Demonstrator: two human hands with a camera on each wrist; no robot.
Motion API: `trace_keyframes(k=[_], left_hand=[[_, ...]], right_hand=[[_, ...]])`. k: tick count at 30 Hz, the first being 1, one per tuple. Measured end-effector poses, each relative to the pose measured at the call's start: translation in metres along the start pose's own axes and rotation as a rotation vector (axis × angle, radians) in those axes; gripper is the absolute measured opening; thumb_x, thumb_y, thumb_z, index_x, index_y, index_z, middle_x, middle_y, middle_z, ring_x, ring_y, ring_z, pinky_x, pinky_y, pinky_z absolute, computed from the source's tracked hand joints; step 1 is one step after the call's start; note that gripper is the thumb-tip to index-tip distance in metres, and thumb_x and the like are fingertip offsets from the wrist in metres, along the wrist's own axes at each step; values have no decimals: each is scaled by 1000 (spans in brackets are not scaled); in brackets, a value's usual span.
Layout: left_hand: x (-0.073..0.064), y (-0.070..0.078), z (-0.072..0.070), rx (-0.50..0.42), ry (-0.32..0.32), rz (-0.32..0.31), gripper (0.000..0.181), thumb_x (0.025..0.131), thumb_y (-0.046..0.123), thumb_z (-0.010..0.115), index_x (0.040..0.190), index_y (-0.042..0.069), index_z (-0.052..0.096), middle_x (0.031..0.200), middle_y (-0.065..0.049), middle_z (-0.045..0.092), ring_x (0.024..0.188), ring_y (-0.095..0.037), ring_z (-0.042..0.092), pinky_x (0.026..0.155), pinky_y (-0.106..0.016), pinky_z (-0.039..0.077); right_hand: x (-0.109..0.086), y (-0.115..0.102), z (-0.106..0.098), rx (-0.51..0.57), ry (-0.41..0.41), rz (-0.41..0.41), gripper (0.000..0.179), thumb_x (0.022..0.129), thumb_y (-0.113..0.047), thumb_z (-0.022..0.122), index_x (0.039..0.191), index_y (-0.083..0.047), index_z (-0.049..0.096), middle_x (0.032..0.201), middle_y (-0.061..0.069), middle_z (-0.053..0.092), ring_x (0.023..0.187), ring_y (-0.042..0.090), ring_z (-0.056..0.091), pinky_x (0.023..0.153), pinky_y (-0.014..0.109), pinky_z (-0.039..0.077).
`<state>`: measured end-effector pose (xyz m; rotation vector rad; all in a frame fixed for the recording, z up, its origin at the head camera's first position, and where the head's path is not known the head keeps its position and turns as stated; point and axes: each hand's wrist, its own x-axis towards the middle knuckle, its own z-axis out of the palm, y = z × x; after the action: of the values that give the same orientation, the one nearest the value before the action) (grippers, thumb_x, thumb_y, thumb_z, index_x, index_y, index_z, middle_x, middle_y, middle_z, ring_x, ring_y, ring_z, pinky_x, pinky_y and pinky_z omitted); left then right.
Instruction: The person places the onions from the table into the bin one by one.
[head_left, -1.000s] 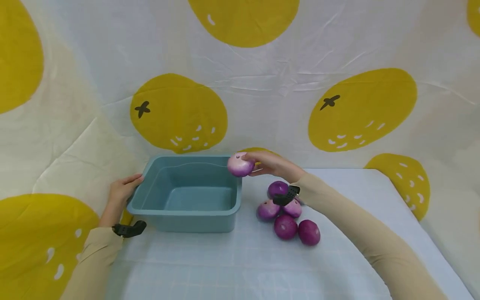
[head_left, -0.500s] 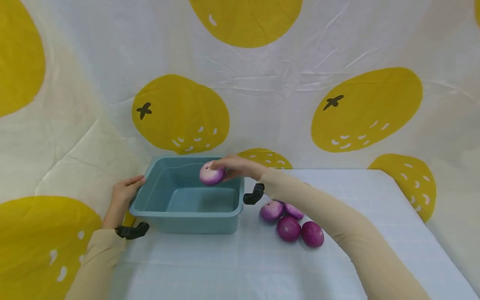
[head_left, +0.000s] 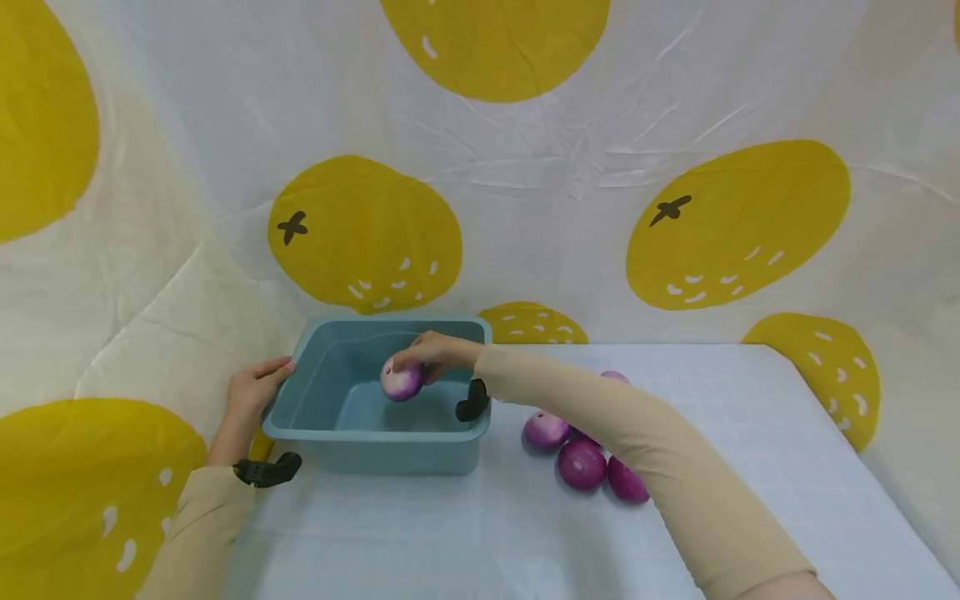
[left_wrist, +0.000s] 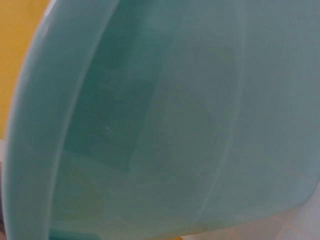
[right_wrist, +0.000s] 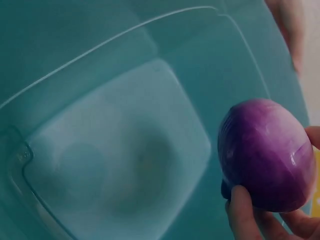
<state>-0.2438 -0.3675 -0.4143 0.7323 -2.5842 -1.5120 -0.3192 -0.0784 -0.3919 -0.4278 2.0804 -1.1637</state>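
My right hand holds a purple and white red onion inside the blue-green plastic basin. In the right wrist view the red onion sits between the fingers, above the basin's bottom. My left hand touches the basin's left side, its fingers lying along the outside near the rim. The left wrist view is filled by the basin wall; the hand itself does not show there.
Several more red onions lie in a cluster on the pale tablecloth right of the basin, partly hidden by the right sleeve. A cloth backdrop with yellow fruit prints hangs behind and at the left.
My right hand has carried the red onion leftward over the basin's right rim and lowered it inside. My left hand stays at the basin's left side.
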Motion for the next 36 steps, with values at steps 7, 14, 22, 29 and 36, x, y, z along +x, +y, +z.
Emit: trace_keyframes(k=[7, 14, 22, 29, 36], left_hand=[[-3, -2, 0, -3, -1, 0, 53, 97, 30, 55, 137, -3, 49, 144, -24, 43, 138, -39, 36, 113, -50, 29], [-3, -4, -1, -1, -3, -19, 52, 97, 30, 55, 138, -1, 48, 145, -24, 42, 139, -40, 35, 114, -51, 28], [1, -1, 1, 24, 2, 10, 50, 98, 29, 53, 137, -2, 50, 142, -25, 45, 136, -40, 38, 112, -51, 31], [-1, 1, 2, 81, 31, 66, 47, 98, 28, 53, 134, -3, 53, 137, -27, 50, 130, -42, 44, 107, -51, 36], [-4, 2, 6, 118, 83, 96, 43, 97, 25, 55, 130, -4, 56, 132, -27, 54, 126, -41, 49, 103, -49, 40]], right_hand=[[15, 8, 17, -163, -52, 8, 29, 83, -28, 68, 99, -3, 70, 97, 7, 64, 78, 17, 62, 86, 46, 56], [22, 14, 28, -299, -225, 144, 18, 80, -30, 71, 88, -14, 73, 95, -1, 64, 82, 16, 62, 90, 42, 54], [24, 17, 36, -404, -247, 184, 25, 82, -15, 72, 107, -8, 68, 98, 4, 64, 90, 22, 61, 93, 43, 53], [14, 23, 41, -437, -201, 238, 32, 79, 1, 70, 110, -8, 67, 85, 11, 64, 92, 31, 60, 94, 46, 51], [-1, 23, 42, -407, -142, 270, 33, 79, 9, 64, 106, -8, 73, 91, 16, 64, 89, 30, 58, 70, 33, 54]])
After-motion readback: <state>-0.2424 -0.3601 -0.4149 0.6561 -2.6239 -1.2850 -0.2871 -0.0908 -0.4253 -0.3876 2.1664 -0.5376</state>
